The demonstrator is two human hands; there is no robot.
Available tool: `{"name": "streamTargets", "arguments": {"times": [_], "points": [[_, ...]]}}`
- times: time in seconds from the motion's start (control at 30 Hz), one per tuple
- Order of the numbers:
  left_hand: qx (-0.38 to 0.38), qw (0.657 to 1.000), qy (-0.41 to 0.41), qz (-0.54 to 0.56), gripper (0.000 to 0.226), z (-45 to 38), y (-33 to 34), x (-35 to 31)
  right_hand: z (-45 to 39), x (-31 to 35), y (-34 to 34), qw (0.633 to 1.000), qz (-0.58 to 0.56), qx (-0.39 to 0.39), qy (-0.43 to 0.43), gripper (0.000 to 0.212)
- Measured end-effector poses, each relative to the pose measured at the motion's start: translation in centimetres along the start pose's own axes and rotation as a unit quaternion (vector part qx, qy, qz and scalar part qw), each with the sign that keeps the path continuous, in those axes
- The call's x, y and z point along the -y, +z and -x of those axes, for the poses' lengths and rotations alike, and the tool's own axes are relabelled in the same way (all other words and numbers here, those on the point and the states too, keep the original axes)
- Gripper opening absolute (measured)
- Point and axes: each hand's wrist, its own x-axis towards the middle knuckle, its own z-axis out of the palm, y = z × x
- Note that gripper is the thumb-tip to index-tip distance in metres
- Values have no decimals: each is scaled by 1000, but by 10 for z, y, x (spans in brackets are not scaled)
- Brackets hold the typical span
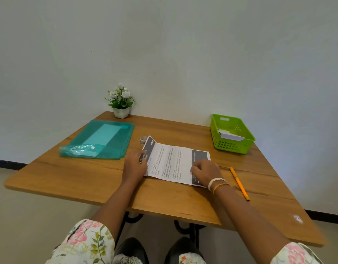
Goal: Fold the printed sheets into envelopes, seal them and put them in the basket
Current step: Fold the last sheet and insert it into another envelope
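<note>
While both hands rest on it, we note the printed white paper sheet with dark grey bands at its two short ends (172, 161) lies crosswise on the wooden table (69, 174), near the front edge. Our left hand (134, 164) covers the left band, fingers curled down onto the paper; whether they pinch the edge or only press, we cannot tell. Our right hand (205, 171) lies on the right band with fingers bent and tips on the sheet. The far left corner curls up off the wood. We judge the sheet very light, limp, easily creased and prone to sliding on the smooth top, so it is best taken at the short edges, one hand pinning while the other lifts. The green plastic lattice basket (232, 144) stands at the far right, folded white paper already inside. A small roll of patterned tape (143, 140) sits just beyond the lifted corner.
</note>
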Motion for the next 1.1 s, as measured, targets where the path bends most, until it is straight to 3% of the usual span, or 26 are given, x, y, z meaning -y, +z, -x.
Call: {"name": "streamTargets", "arguments": {"times": [0.1,0.27,0.37,0.5,0.57,0.73,0.87,1.1], "points": [[2,1000,7,-30,20,-3,2,6,-6,23,14,1000,1,2,-6,36],[30,998,-49,29,16,-1,1,5,-7,52,51,993,83,86,-16,59],[26,993,-71,93,15,-1,-1,4,-6,54,61,989,113,89,-24,55],[21,963,-94,252,33,-2,-5,4,-5,43,63,992,105,62,-37,53],[27,954,-110,278,38,-1,-4,3,-5,38,63,992,100,57,-42,53],[117,993,-9,20,40,-2,0,10,-6,35,65,995,80,31,-46,48],[144,984,70,-77,36,1,4,7,-6,33,68,997,62,-5,-47,44],[174,947,100,-250,41,5,10,2,1,36,64,993,26,-7,-113,43]]}}
